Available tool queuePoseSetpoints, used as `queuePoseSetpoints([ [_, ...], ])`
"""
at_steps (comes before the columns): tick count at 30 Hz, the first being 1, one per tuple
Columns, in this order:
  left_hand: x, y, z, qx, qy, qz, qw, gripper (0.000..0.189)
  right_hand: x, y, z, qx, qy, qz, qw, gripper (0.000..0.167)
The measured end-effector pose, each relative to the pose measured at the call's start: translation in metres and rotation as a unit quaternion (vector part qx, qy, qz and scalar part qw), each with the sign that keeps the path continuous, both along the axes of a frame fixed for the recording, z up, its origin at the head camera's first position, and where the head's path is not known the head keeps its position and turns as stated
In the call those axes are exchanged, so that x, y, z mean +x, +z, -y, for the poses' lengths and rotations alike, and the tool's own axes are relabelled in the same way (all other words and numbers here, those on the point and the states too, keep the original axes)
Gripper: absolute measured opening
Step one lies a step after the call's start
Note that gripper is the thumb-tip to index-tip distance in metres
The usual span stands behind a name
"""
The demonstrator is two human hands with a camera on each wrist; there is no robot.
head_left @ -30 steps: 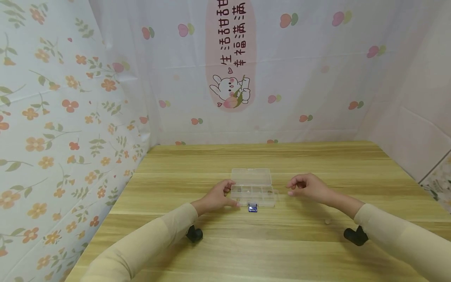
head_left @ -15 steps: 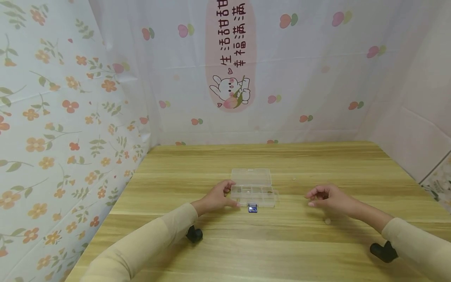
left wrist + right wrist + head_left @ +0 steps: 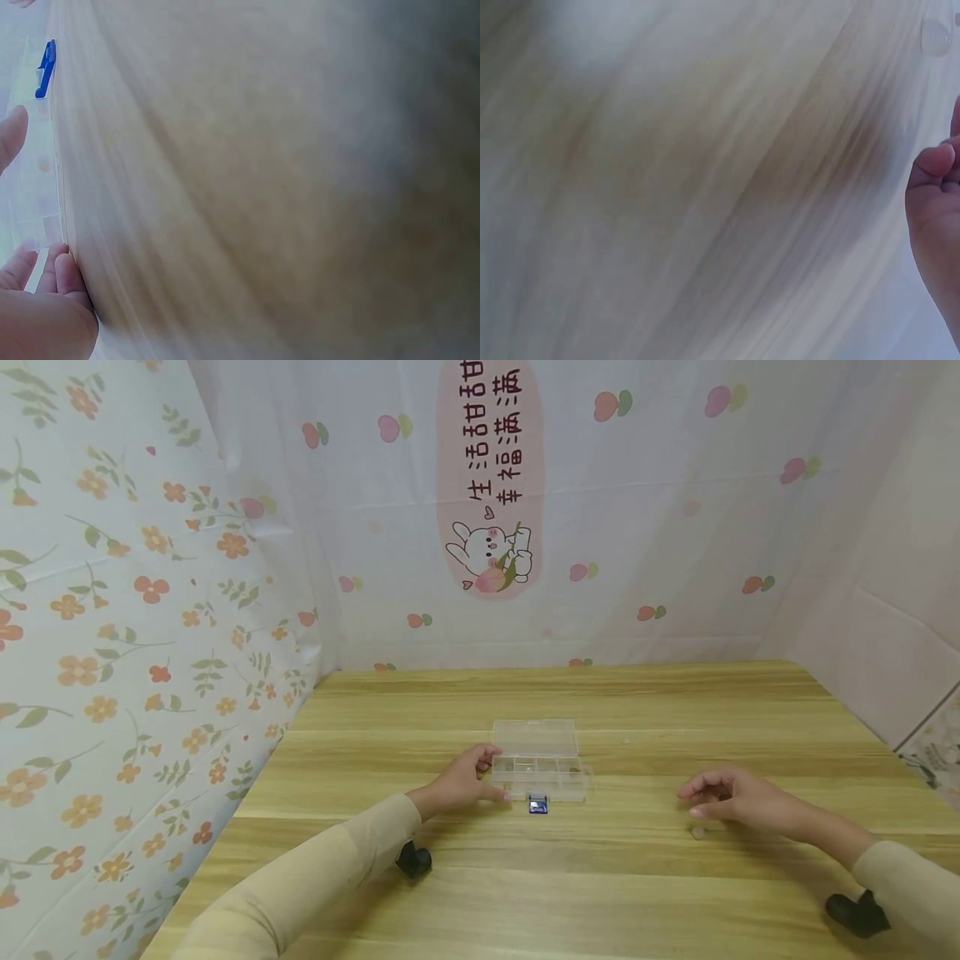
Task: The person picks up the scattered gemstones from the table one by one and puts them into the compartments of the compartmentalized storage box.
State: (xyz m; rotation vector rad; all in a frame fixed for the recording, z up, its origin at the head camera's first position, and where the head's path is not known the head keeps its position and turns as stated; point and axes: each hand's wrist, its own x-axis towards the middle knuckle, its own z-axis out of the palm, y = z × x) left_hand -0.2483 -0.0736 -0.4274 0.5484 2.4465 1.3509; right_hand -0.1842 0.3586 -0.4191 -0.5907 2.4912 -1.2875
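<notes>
A clear plastic compartment box (image 3: pixel 537 792) with a blue latch (image 3: pixel 537 804) stands on the table, its lid (image 3: pixel 535 737) raised at the back. A few small bits lie in its compartments, too small to identify. My left hand (image 3: pixel 461 781) holds the box's left end, thumb at the front and fingers behind; the left wrist view shows the fingertips (image 3: pixel 66 274) at the box end. To the right of the box, my right hand (image 3: pixel 738 797) hovers with loosely bent fingers and no visible object. Just below its fingers lies a small, round, see-through piece (image 3: pixel 698 832), possibly the clear piece (image 3: pixel 935 37) in the right wrist view.
The wood-grain table (image 3: pixel 570 893) extends around the box. A tiny pale speck (image 3: pixel 626 741) lies behind and right of the box. A printed curtain (image 3: pixel 637 527) hangs along the back, and a flowered one (image 3: pixel 135 652) along the left side.
My right hand has moved away from the box, to the right and nearer me, ending close to the small round piece. My left hand and the box have stayed in place.
</notes>
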Motion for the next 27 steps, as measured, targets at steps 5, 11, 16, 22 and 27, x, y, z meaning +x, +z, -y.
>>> queuePoseSetpoints([
  [5,0.000,0.000,0.000,0.003,-0.001,0.003,1.0000,0.072,0.003,-0.001,-0.007,-0.025,0.037,0.011,0.9989,0.029],
  [11,0.001,0.001,-0.001,0.001,0.003,0.006,1.0000,0.072,0.003,-0.006,-0.013,-0.035,0.073,0.031,0.9962,0.027],
  [16,0.002,0.002,-0.002,-0.001,0.004,0.005,1.0000,0.071,0.003,-0.008,-0.013,-0.059,0.104,0.035,0.9922,0.025],
  [22,0.002,0.003,-0.002,-0.007,0.007,0.006,0.9999,0.072,0.003,-0.009,-0.012,-0.075,0.121,0.037,0.9891,0.024],
  [27,0.002,0.002,-0.002,-0.011,0.008,0.003,0.9999,0.072,0.004,-0.014,-0.012,-0.088,0.130,0.037,0.9869,0.022],
])
